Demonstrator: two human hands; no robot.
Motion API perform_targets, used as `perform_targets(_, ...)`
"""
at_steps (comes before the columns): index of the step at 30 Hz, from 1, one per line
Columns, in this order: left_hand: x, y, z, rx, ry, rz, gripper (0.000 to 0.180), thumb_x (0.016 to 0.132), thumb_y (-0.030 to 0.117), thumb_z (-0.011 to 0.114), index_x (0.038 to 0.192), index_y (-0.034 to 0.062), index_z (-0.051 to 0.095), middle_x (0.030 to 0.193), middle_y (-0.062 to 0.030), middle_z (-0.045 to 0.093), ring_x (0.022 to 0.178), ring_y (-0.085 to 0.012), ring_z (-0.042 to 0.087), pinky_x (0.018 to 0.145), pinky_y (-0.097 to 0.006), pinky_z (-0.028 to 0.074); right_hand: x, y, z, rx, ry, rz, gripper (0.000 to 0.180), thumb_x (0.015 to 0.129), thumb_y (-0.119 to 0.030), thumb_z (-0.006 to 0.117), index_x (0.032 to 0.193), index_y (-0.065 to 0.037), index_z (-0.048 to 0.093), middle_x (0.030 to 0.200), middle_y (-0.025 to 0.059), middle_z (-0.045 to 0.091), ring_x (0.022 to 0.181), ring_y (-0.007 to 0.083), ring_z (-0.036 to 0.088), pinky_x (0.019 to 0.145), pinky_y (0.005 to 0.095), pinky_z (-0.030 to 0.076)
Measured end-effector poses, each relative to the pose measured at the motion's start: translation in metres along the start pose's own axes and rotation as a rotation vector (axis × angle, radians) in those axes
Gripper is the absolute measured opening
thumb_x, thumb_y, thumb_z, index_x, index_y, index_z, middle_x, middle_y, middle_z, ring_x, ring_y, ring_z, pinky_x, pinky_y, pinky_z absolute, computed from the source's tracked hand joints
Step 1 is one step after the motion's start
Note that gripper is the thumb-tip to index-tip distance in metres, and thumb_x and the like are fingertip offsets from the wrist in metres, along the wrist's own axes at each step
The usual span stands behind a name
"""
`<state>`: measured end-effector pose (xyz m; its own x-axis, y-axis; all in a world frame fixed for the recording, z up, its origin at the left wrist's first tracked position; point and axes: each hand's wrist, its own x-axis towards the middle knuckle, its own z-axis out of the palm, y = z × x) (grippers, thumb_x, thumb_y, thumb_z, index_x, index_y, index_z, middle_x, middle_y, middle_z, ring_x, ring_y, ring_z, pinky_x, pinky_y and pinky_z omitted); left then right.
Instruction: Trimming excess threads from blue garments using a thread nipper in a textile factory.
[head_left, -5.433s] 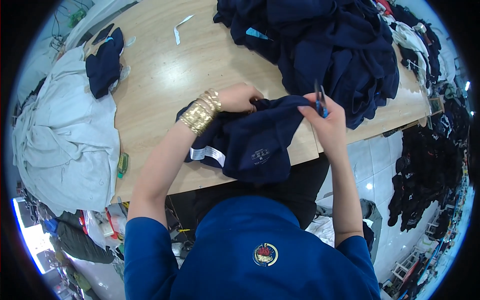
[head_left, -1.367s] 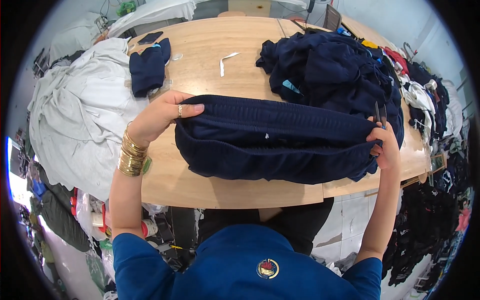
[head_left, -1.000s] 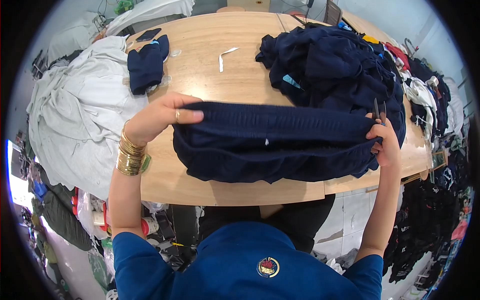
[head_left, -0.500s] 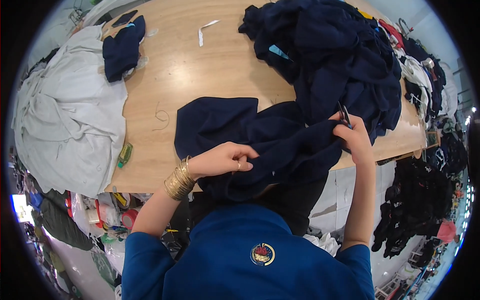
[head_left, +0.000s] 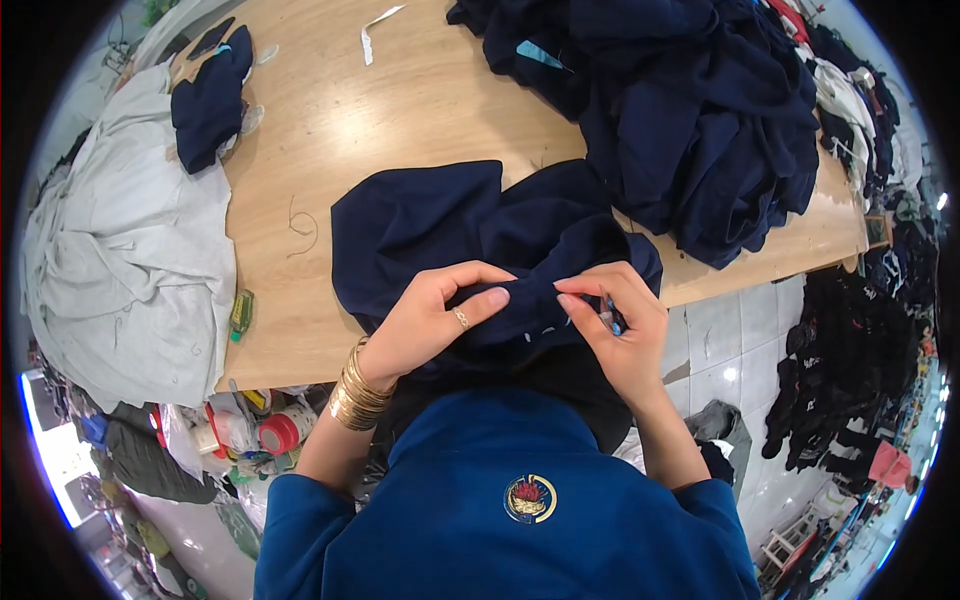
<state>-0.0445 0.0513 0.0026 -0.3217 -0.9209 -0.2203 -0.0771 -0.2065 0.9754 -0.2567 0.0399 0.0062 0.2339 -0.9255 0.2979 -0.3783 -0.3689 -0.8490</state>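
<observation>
Wooden table (head_left: 420,110) bears navy garments (head_left: 700,110), floor seemingly tiled.

Light wooden table (head_left: 420,110), pale tiled floor (head_left: 735,340), cluttered surroundings

Both hands raised close together, left hand (head_left: 430,320) and right hand (head_left: 620,335) fingers pinched.

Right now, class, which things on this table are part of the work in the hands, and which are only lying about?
In use:
- left hand
- right hand
- navy garment, pinched by both hands
- small blue-tipped tool in the right hand

Lying about:
- pile of navy clothes
- grey cloth
- small folded navy piece
- white strip
</observation>
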Motion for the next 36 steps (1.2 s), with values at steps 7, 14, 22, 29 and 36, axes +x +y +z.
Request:
perform_targets(7,0.002,0.001,0.009,-0.075,0.055,-0.078,0.017,0.087,0.011,0.06,0.098,-0.0023,0.062,0.089,-0.0013,0.062,0.084,-0.0058,0.053,0.078,-0.02,0.042,-0.006,-0.005,0.008,0.061,0.045,0.033,0.022,0.069,0.002,0.073,0.089,-0.005,0.068,0.081,0.0053,0.06,0.065,0.0119,0.058,0.054,0.0214,0.042)
perform_targets(14,0.006,-0.002,0.026,0.012,0.107,0.056,0.018,0.085,0.013,0.064,0.096,-0.001,0.063,0.084,-0.0023,0.064,0.078,-0.006,0.054,0.071,-0.02,0.043,-0.011,0.006,0.019,-0.039,0.132,-0.08,0.012,0.075,0.003,0.068,0.084,-0.003,0.064,0.083,0.0065,0.059,0.062,0.0102,0.053,0.055,0.0213,0.041)
perform_targets(22,0.009,0.007,0.033,-0.083,0.1,0.016,0.016,0.085,0.012,0.064,0.096,-0.001,0.063,0.083,-0.0019,0.064,0.079,-0.0057,0.055,0.072,-0.02,0.043,-0.013,0.015,0.003,0.273,0.106,0.009,0.008,0.085,0.003,0.054,0.089,-0.003,0.051,0.09,0.0067,0.051,0.068,0.0137,0.049,0.064,0.0213,0.04)
perform_targets(29,0.008,0.01,0.034,-0.225,0.078,-0.065,0.016,0.086,0.012,0.062,0.097,-0.0004,0.064,0.086,-0.0004,0.063,0.08,-0.0062,0.055,0.075,-0.02,0.043,-0.012,-0.002,-0.03,-0.026,-0.053,0.099,0.024,0.08,-0.02,0.07,0.095,-0.006,0.057,0.08,0.0042,0.059,0.065,0.0143,0.055,0.062,0.0235,0.041)
perform_targets(36,0.01,0.008,0.035,-0.279,0.051,-0.093,0.016,0.087,0.013,0.062,0.096,0.0004,0.064,0.084,0.0008,0.062,0.079,-0.005,0.053,0.074,-0.02,0.041,-0.005,0.01,-0.046,-0.367,-0.148,-0.2,0.034,0.075,-0.04,0.07,0.081,-0.008,0.059,0.069,0.001,0.057,0.06,0.0162,0.054,0.056,0.0285,0.034)
